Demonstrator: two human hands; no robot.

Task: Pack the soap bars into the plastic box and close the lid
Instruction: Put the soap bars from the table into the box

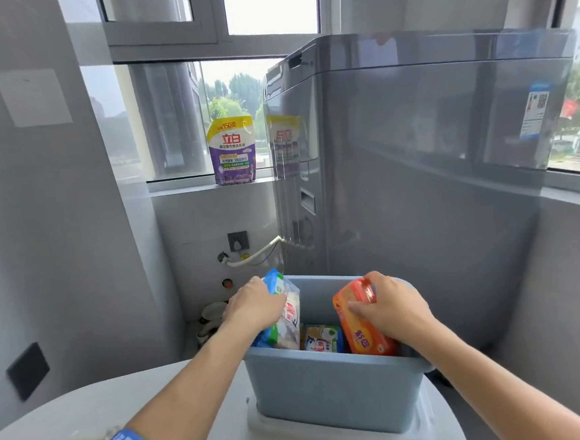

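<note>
Our left hand (255,306), left of centre in the lower frame, is wrapped over the top of a blue-and-white wrapped soap bar (286,314), fingers curled round its far edge, holding it upright against the left inner wall of the plastic box (334,388). Our right hand (394,307), right of centre, grips an orange wrapped soap bar (361,321) with the thumb across its face and the fingers behind its top, tilted and already partly below the rim on the right side. Between them, low inside the box, lies a third soap pack (321,343).

We judge these bars stiff, dense for their size and unlikely to bruise, but the glossy film looks slippery, so pinching across the short sides suits them better than pressing the flat faces. The box stands at lower centre on what seems to be its pale lid (331,433), on a white round table (72,417). We reckon that lid must be freed from beneath before closing.
</note>
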